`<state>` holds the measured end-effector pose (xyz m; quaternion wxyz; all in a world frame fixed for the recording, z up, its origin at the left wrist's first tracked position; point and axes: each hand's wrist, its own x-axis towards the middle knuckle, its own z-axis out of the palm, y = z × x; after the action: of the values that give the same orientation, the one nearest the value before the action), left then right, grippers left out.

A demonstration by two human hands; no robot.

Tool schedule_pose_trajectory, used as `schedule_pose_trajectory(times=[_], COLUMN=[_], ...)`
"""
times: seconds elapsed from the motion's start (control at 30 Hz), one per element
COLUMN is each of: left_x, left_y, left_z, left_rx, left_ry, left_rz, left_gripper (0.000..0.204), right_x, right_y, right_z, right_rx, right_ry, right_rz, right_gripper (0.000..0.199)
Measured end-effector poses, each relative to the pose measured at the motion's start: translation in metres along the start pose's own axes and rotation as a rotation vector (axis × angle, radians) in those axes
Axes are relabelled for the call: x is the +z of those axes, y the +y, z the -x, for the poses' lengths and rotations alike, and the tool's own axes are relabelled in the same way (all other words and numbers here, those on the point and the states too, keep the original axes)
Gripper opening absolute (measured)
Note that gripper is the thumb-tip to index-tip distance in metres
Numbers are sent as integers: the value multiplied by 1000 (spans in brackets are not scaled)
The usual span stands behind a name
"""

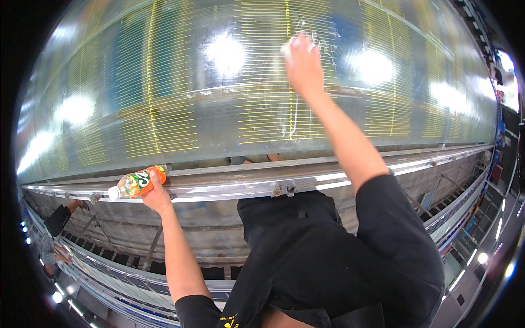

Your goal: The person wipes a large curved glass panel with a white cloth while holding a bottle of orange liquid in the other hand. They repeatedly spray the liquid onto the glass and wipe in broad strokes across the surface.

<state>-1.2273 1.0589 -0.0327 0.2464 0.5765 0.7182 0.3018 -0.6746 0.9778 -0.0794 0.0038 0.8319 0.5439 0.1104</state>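
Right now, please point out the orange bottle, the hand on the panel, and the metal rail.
orange bottle (136,184), head view, on its label.
right hand (302,64), head view, on its back.
metal rail (229,188), head view, on its shiny top edge.

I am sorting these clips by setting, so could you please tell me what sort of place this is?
Probably a factory floor: a large glossy panel with yellow lines lies on a metal-railed bench, and long conveyor-like rails run below.

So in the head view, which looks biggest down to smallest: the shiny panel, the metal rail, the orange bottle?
1. Shiny panel, fills most of the picture.
2. Metal rail, long and thin.
3. Orange bottle, held in the left hand.
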Motion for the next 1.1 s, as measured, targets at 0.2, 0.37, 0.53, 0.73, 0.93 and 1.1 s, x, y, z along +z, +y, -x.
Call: schedule_pose_trajectory(times=[0.2,0.37,0.53,0.73,0.93,1.1], left_x=[-13,3,-7,-12,2,-14], left_y=[-18,2,-10,-15,2,-24], left_z=[7,-1,3,8,2,6], left_rx=[-29,-13,-22,-57,-54,-52], left_ry=[46,2,23,20,0,27], left_rz=[-60,-62,-70,-86,47,-10], left_gripper=[60,61,65,58,59,60], right_x=[-51,-9,-71,-14,4,-71], right_y=[-17,-15,-126,42,-72,-145], right_z=[123,-3,122,72,-94,80], right_rx=[-257,191,-405,-97,-18,-450], right_ry=[-114,160,-72,-25,221,-137], right_rz=[-279,-166,-442,-312,-268,-590], right_gripper=[51,54,58,56,49,64])
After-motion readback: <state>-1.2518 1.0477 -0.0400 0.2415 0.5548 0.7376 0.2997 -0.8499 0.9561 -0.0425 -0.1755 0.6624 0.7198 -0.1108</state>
